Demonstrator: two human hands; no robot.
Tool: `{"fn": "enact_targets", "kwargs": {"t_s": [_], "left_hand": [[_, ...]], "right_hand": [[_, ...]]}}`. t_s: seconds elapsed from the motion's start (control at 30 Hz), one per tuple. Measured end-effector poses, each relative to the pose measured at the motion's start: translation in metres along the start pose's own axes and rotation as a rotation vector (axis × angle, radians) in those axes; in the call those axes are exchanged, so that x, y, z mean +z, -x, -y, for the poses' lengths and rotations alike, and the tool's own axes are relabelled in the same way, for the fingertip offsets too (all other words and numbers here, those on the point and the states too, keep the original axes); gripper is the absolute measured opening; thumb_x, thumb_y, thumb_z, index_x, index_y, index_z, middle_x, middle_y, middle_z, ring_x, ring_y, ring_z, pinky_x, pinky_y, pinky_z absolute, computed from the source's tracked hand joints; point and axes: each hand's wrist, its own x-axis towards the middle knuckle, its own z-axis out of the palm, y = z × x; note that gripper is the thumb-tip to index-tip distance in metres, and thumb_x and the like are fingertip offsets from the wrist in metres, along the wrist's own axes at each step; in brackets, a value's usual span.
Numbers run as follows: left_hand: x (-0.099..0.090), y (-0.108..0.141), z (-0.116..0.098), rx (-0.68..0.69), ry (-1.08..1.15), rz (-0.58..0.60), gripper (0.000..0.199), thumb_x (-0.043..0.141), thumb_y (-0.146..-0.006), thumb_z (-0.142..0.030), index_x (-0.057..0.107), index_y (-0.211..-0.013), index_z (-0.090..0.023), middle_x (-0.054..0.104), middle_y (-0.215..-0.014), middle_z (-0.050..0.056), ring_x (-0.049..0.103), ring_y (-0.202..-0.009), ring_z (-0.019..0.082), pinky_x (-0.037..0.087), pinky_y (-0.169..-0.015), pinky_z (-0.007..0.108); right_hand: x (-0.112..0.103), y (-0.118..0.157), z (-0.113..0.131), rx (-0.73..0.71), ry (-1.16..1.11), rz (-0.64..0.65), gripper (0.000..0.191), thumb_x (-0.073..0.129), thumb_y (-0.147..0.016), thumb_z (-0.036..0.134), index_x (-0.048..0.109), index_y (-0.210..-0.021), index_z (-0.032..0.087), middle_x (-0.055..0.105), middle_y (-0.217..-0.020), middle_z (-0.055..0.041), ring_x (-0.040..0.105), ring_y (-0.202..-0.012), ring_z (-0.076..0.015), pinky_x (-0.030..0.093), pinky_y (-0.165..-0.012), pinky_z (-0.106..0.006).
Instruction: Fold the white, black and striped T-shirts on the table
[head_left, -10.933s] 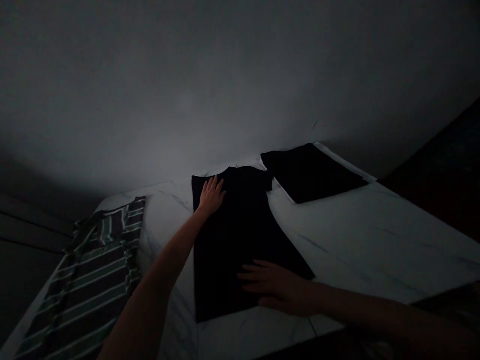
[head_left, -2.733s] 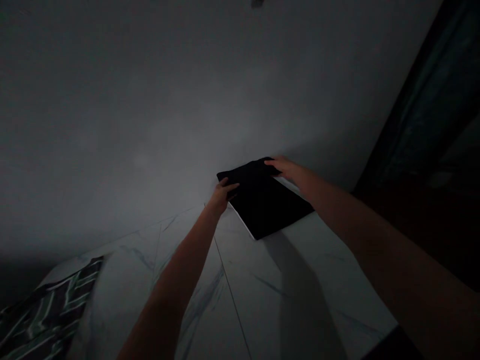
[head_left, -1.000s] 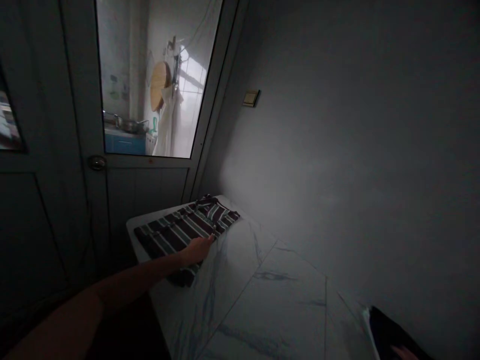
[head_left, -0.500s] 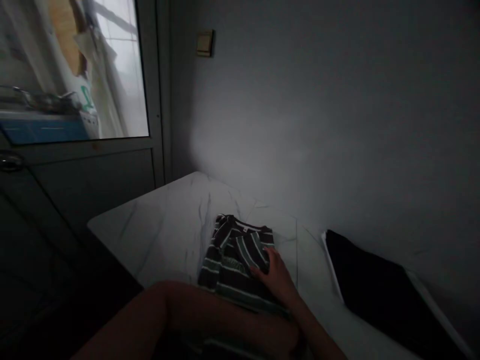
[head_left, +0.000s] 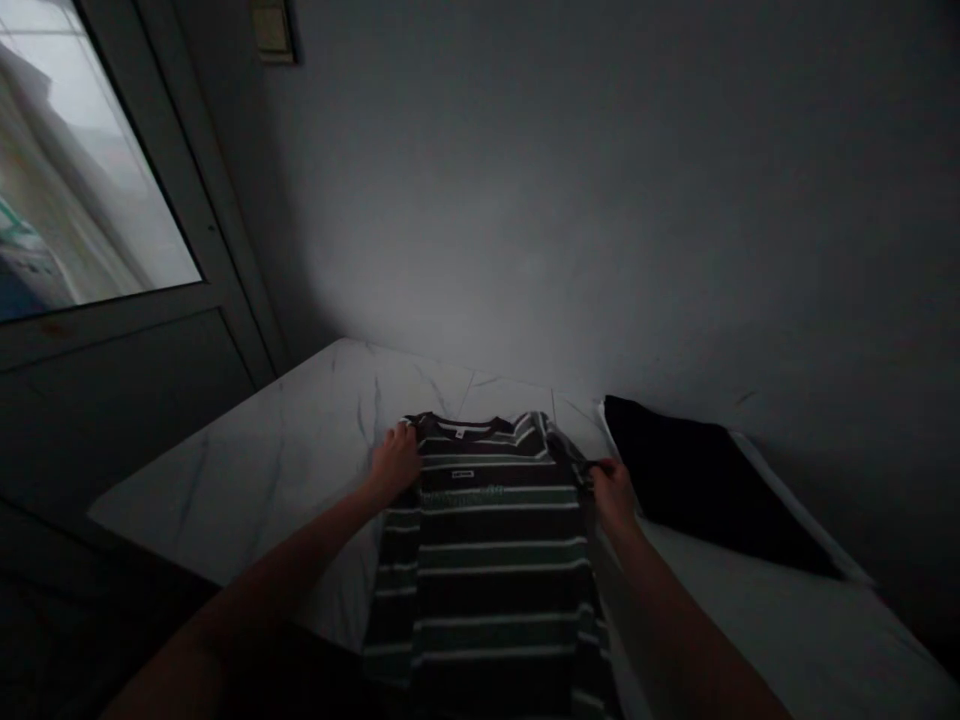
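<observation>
A dark striped shirt (head_left: 499, 555) with green and white bands lies front side up on the marble-patterned table (head_left: 300, 440), its collar toward the wall. My left hand (head_left: 397, 462) is closed at the shirt's left shoulder, the fingers partly hidden. On the other side, my right hand (head_left: 611, 490) pinches the cloth of the right sleeve near the shoulder. A small label sits inside the collar, and a little patch shows on the chest. The shirt's lower end runs out of view at the bottom.
A flat black item with a pale edge (head_left: 712, 480) lies on the table to the right, against the grey wall (head_left: 540, 220). At the left stands a door with a glass pane (head_left: 97, 170). A switch (head_left: 272, 30) is on the wall.
The shirt now lies spread out, its sleeve no longer folded over the chest. My left hand has moved up to the left shoulder; my right hand has gone to the right sleeve. The view turned right.
</observation>
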Motion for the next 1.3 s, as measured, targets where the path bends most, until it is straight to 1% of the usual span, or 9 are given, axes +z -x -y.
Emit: {"fn": "enact_targets", "kwargs": {"t_s": [0.13, 0.27, 0.43, 0.5, 0.63, 0.8, 0.9, 1.07, 1.3], "left_hand": [[-0.013, -0.017, 0.057, -0.046, 0.413, 0.128, 0.032, 0.057, -0.073, -0.013, 0.056, -0.105, -0.018, 0.068, -0.102, 0.007, 0.066, -0.093, 0.021, 0.054, -0.082, 0.035], [-0.037, -0.033, 0.137, -0.265, 0.843, 0.299, 0.042, 0.072, -0.064, -0.032, 0.056, -0.101, -0.019, 0.071, -0.087, 0.003, 0.068, -0.072, 0.021, 0.056, -0.064, 0.033], [-0.056, -0.049, 0.184, -0.380, 0.286, -0.082, 0.035, 0.070, -0.066, -0.028, 0.058, -0.098, -0.021, 0.067, -0.082, 0.005, 0.067, -0.090, 0.029, 0.054, -0.075, 0.039], [-0.054, -0.055, 0.162, -0.269, 0.143, -0.148, 0.030, 0.062, -0.077, -0.028, 0.059, -0.105, -0.020, 0.067, -0.098, 0.010, 0.064, -0.104, 0.028, 0.050, -0.089, 0.040], [-0.031, -0.068, 0.088, -0.026, -0.037, 0.016, 0.035, 0.050, -0.090, -0.031, 0.055, -0.121, -0.015, 0.060, -0.125, 0.018, 0.056, -0.119, 0.029, 0.043, -0.100, 0.042], [-0.031, -0.104, 0.043, 0.100, -0.008, 0.183, 0.020, 0.069, -0.076, -0.027, 0.066, -0.093, -0.017, 0.072, -0.093, 0.007, 0.066, -0.092, 0.024, 0.049, -0.083, 0.032], [-0.088, -0.146, 0.023, 0.216, 0.035, 0.128, 0.015, 0.066, -0.080, -0.027, 0.067, -0.093, -0.019, 0.071, -0.091, 0.004, 0.065, -0.090, 0.021, 0.047, -0.078, 0.026], [-0.225, -0.198, -0.049, 0.336, 0.099, -0.569, 0.028, 0.041, -0.097, -0.030, 0.055, -0.117, -0.017, 0.062, -0.115, 0.013, 0.059, -0.106, 0.025, 0.042, -0.087, 0.034], [-0.331, -0.199, -0.112, 0.514, 0.058, -0.563, 0.020, 0.057, -0.088, -0.033, 0.058, -0.098, -0.016, 0.061, -0.086, 0.004, 0.056, -0.083, 0.018, 0.040, -0.076, 0.028]], "right_hand": [[-0.012, -0.020, -0.012, 0.046, 0.104, -0.068, 0.016, 0.054, -0.067, 0.027, 0.051, -0.082, 0.023, 0.062, -0.080, -0.0076, 0.062, -0.078, -0.0267, 0.051, -0.077, -0.040], [0.009, -0.019, 0.019, -0.259, 0.228, 0.016, 0.022, 0.054, -0.076, 0.025, 0.057, -0.097, 0.020, 0.065, -0.100, -0.0128, 0.062, -0.095, -0.0266, 0.049, -0.089, -0.040], [0.063, -0.029, 0.075, -0.421, 0.450, 0.377, 0.029, 0.056, -0.085, 0.021, 0.060, -0.113, 0.017, 0.063, -0.121, -0.0160, 0.058, -0.116, -0.0261, 0.044, -0.099, -0.038], [0.081, -0.037, 0.092, -0.400, 0.478, 0.453, 0.029, 0.063, -0.082, 0.020, 0.062, -0.111, 0.016, 0.065, -0.120, -0.0170, 0.059, -0.114, -0.0267, 0.044, -0.097, -0.038], [0.094, -0.046, 0.108, -0.366, 0.466, 0.560, 0.014, 0.074, -0.076, 0.023, 0.068, -0.087, 0.018, 0.073, -0.090, -0.0101, 0.067, -0.086, -0.0246, 0.049, -0.078, -0.033], [0.053, -0.062, 0.130, -0.517, 0.348, 0.768, 0.010, 0.074, -0.076, 0.029, 0.067, -0.073, 0.022, 0.071, -0.076, -0.0009, 0.063, -0.072, -0.0184, 0.045, -0.067, -0.026], [0.001, -0.098, 0.173, -0.585, 0.412, 0.537, 0.015, 0.070, -0.080, 0.034, 0.066, -0.073, 0.022, 0.068, -0.074, -0.0026, 0.061, -0.073, -0.0196, 0.043, -0.067, -0.028], [-0.096, -0.153, 0.276, -0.738, 0.307, -0.411, 0.033, 0.045, -0.097, 0.044, 0.065, -0.104, 0.018, 0.064, -0.110, -0.0139, 0.059, -0.095, -0.0246, 0.044, -0.071, -0.032], [-0.172, -0.174, 0.321, -0.738, 0.411, -0.347, 0.033, 0.052, -0.094, 0.048, 0.065, -0.096, 0.018, 0.066, -0.081, -0.0062, 0.059, -0.075, -0.0202, 0.042, -0.066, -0.031]]}}
